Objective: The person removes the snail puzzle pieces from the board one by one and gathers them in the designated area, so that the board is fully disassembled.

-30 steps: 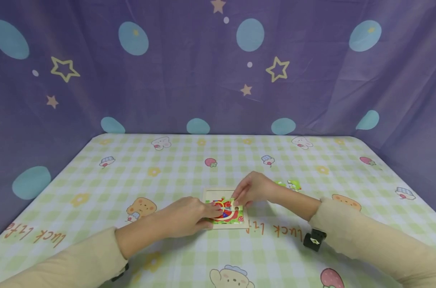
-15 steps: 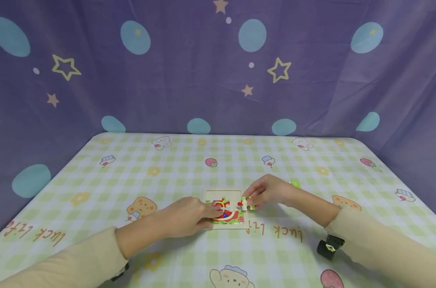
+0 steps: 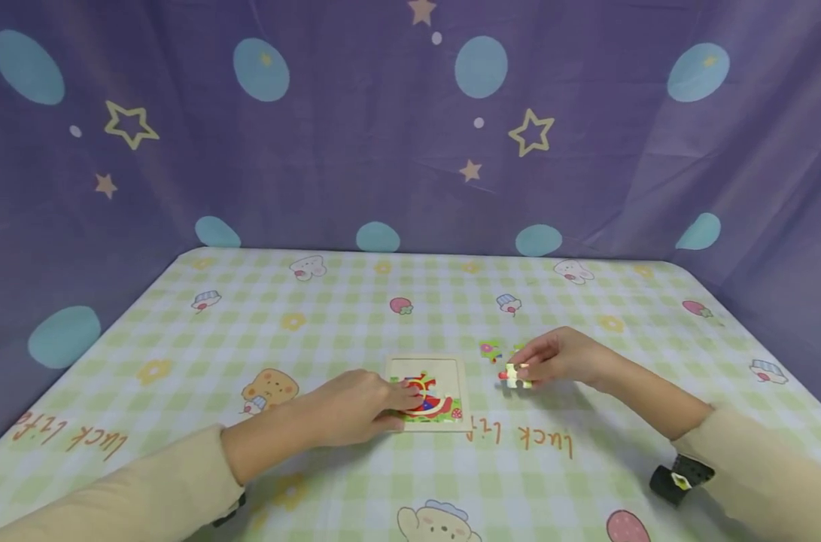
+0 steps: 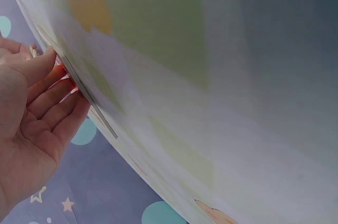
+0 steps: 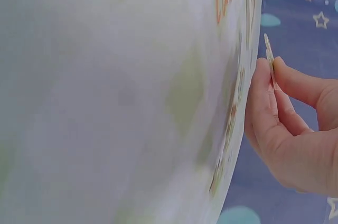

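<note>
A square wooden puzzle tray (image 3: 466, 391) lies in the middle of the table in the head view. Fitted puzzle pieces (image 3: 444, 409) with a red, green and blue picture fill its lower part, while bare wood shows along the top. My left hand (image 3: 359, 406) rests on the tray's left side, fingers extended over the pieces, thumb near the front edge. To the right of the tray, my right hand (image 3: 564, 361) pinches a pale puzzle piece (image 3: 518, 376) with a red tip. The right wrist view shows this piece (image 5: 270, 57) edge-on between thumb and fingers.
A loose green puzzle piece (image 3: 490, 349) lies right of the tray, and another green bit (image 3: 518, 347) is partly hidden behind my right hand. The checked tablecloth (image 3: 342, 331) carries printed figures. A purple curtain (image 3: 356, 135) stands behind the table.
The right hand has moved right, off the tray, carrying the puzzle piece, and the loose green piece beside the tray has come into sight. The left hand has stayed on the tray.
</note>
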`<state>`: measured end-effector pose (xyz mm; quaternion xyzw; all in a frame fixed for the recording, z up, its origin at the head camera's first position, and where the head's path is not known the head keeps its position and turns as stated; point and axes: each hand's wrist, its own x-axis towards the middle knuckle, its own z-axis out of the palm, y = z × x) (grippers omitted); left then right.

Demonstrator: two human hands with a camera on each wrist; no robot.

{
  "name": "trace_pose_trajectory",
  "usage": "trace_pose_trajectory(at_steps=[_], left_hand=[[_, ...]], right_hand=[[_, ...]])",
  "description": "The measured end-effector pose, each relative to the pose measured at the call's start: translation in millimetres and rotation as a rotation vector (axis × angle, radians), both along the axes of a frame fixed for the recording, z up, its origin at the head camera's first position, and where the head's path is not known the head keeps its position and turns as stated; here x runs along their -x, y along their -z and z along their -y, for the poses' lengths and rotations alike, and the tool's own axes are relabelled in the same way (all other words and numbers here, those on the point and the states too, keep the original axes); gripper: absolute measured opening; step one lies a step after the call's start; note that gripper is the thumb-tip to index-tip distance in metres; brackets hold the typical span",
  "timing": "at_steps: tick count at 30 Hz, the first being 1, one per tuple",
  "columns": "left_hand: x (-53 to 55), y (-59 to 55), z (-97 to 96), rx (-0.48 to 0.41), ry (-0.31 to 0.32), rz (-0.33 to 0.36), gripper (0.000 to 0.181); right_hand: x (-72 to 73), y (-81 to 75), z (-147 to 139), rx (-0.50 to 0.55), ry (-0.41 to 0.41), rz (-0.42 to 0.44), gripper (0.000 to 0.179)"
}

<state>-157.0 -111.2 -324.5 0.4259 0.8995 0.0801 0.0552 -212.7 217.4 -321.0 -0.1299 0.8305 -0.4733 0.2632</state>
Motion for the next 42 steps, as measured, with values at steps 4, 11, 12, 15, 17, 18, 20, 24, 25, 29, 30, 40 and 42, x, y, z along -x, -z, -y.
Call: trace_pose_trajectory(at_steps=[4,11,12,15,17,18,20,24,25,29,30,40,42], left_hand=[[0.5,-1.1,-1.3,0.008,-0.001,0.001,0.038],[1.0,-2.7,-1.6,0.008,-0.001,-0.001,0.038],[1.1,-2.7,-1.6,0.009,0.0,-0.002,0.038],[1.5,-2.7,-1.7,0.012,0.004,-0.004,0.038],[1.8,-2.8,-1.8,0.015,0.009,-0.007,0.038],[1.9,-2.7,-1.9,0.015,0.012,-0.008,0.038],[2.0,-2.8,-1.9,0.014,0.015,-0.012,0.038],[1.9,-2.8,-1.9,0.008,0.018,-0.014,0.037],[1.9,-2.7,-1.8,0.01,0.018,-0.015,0.037],[1.5,-2.0,-1.4,0.006,0.018,-0.018,0.037],[1.4,-1.7,-1.3,0.004,0.019,-0.019,0.037],[-0.6,-1.0,-1.0,-0.008,0.001,0.008,0.037],[-1.0,-1.5,-1.1,-0.008,-0.001,0.009,0.036]], right_hand=[[-0.7,-1.5,-21.7,-0.044,-0.008,-0.007,0.037],[-3.5,-0.1,-47.3,-0.095,-0.017,-0.02,0.037],[-3.9,0.6,-49.7,-0.093,-0.013,-0.024,0.037],[-4.5,2.2,-55.5,-0.113,0.019,-0.046,0.036],[-4.1,3.0,-58.9,-0.135,0.058,-0.054,0.036],[-3.8,3.5,-60.6,-0.146,0.074,-0.061,0.035],[-3.0,4.6,-63.2,-0.159,0.103,-0.072,0.034],[-2.5,6.7,-65.0,-0.172,0.136,-0.086,0.031],[-2.6,7.0,-64.7,-0.174,0.144,-0.089,0.031],[-3.9,6.9,-62.3,-0.201,0.159,-0.126,0.029],[-4.1,6.7,-61.6,-0.208,0.164,-0.135,0.028],[-6.8,6.5,-57.7,-0.283,0.164,-0.236,0.025],[-7.0,6.3,-57.3,-0.29,0.158,-0.248,0.025]])
